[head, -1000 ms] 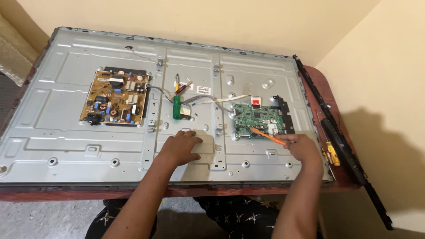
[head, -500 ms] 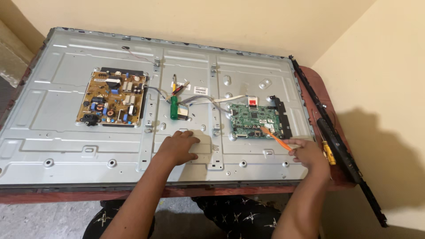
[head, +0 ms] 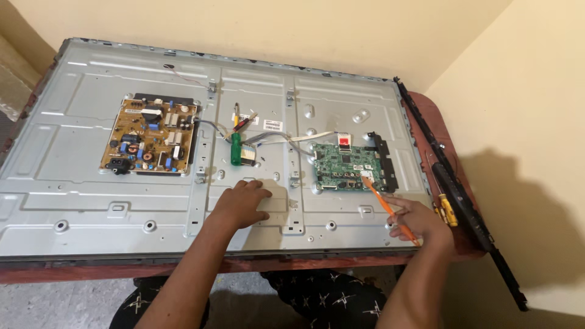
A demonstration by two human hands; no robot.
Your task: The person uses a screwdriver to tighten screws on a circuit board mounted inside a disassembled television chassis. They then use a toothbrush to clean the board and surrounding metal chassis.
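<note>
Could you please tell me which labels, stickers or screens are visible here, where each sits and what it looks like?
Television panel: face down on the table, grey metal back showing, screen side hidden.
White sticker: small rectangle on the metal back, above and right of the green-handled screwdriver.
Red-and-white tag: on the flat cable at the green circuit board's top edge.

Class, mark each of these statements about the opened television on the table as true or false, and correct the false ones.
1. The right hand holds an orange tool whose tip meets the green circuit board. True.
2. The left hand grips the green-handled screwdriver. False: it rests flat on the metal back panel; the screwdriver lies apart.
3. The brown board lies left of the green one. True.
4. The black strip lies across the panel's middle. False: it lies along the right edge.
</note>
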